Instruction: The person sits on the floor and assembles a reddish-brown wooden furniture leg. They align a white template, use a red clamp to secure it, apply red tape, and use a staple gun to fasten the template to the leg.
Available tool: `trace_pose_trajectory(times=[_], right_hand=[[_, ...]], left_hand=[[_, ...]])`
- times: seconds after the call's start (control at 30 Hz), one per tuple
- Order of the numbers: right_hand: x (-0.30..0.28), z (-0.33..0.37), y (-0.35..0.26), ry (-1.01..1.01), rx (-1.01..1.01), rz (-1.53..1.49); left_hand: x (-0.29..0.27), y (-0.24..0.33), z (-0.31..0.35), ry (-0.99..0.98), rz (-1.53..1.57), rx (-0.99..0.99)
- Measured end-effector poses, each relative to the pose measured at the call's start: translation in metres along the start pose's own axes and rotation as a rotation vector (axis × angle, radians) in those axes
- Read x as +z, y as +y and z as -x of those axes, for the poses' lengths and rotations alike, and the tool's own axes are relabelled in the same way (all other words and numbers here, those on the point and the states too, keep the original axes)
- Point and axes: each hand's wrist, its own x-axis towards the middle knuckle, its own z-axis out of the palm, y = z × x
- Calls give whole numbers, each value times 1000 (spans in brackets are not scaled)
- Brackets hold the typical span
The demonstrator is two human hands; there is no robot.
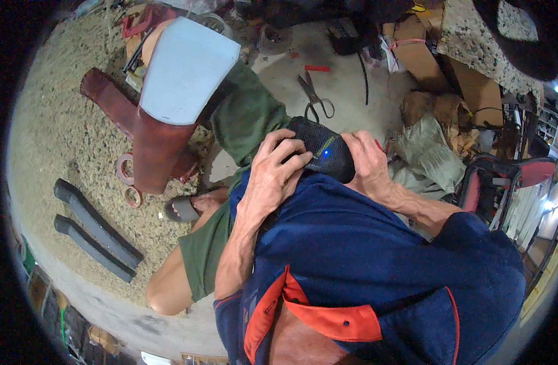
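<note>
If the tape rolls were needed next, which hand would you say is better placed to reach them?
Probably the left hand: it is nearer the tape rolls, while the right hand is across the black mesh object. Both hands are on that object, though.

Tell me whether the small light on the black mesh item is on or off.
On: the light glows blue on the black mesh item, between left hand and right hand.

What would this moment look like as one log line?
left hand: holds mesh object | right hand: holds its right side | blue light: lit on it | scissors: on floor beyond hands
</note>
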Motion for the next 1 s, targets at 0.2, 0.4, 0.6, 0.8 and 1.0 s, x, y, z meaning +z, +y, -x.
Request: trace_pose_trajectory(times=[0.2,0.4,0.6,0.8,1.0], right_hand=[[0,-3,-4,-40,-24,-1],[1,5,6,-74,71,2],[-4,23,51,-353,255,-49],[-16,-47,66,-841,124,103],[-4,-186,-11,-54,-40,-742]], left_hand=[[6,-3,15,93,-5,23],[16,-6,12,107,-21,68],[22,16,-27,174,100,112],[-69,-8,-2,814,-402,-85],[-113,-46,3,793,-477,-133]])
